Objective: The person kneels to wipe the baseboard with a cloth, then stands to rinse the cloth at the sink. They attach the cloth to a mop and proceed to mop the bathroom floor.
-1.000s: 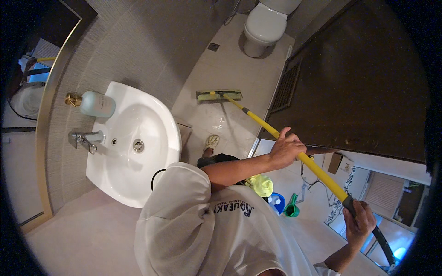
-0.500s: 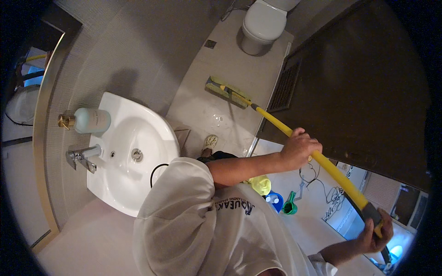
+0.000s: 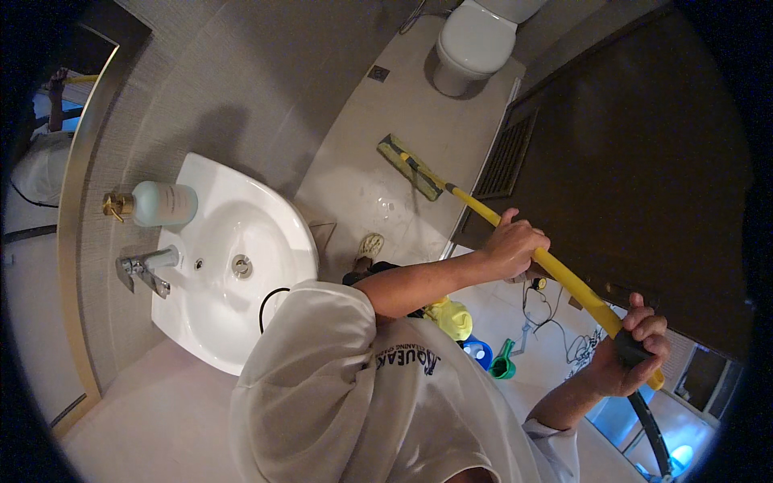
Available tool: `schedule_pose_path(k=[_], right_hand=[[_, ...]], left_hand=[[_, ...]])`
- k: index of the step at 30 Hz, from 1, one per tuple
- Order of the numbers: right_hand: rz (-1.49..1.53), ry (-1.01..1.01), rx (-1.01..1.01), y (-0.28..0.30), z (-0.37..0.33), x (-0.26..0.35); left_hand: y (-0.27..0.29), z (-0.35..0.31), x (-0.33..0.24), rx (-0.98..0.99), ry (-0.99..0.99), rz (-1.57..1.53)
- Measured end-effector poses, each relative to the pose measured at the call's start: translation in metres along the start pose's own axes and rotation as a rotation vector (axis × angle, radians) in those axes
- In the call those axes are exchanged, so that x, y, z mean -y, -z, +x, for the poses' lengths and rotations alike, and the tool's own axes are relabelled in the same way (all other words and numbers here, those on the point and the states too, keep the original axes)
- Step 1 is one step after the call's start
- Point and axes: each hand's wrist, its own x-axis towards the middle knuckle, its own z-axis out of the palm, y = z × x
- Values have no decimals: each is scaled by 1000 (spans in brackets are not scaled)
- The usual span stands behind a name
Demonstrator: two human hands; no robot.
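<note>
A long-handled mop (image 3: 584, 298) with a yellow pole slants across the view. Its wide, flat head (image 3: 415, 167), edged yellow-green, rests on the tiled floor before the toilet. Around the middle of the pole wraps my left hand (image 3: 518, 245), closed. My right hand (image 3: 632, 346) grips the dark section near the pole's upper end, fingers curled about it. From that end a black strip or hose (image 3: 651, 431) hangs down; what it joins is not plain.
On the left is a white washbasin (image 3: 298, 233) with a chrome tap (image 3: 149, 270) and a pale green pump bottle (image 3: 165, 204). A toilet (image 3: 475, 40) stands at the back. A dark door (image 3: 628, 161) flanks the right. Below lie a yellow cloth-like item (image 3: 451, 320), a green dipper (image 3: 503, 362) and cords.
My right hand has come up and leftward with the pole's upper end. The mop head has turned a little on the floor. The whole view has shifted slightly.
</note>
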Motion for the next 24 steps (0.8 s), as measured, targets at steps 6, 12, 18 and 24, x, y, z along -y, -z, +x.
schedule_pose_path(k=[6, 12, 18, 24], right_hand=[[72, -36, 63, 3, -2, -13], [-213, -58, -7, -23, -6, -89], [32, -168, -48, -28, -31, -118], [39, -210, 17, -6, -42, -58]], left_hand=[[2, 17, 13, -52, 25, 53], [-15, 43, 100, -118, 199, 167], [-35, 35, 132, -145, 137, 271], [-44, -9, 84, -73, 69, 79]])
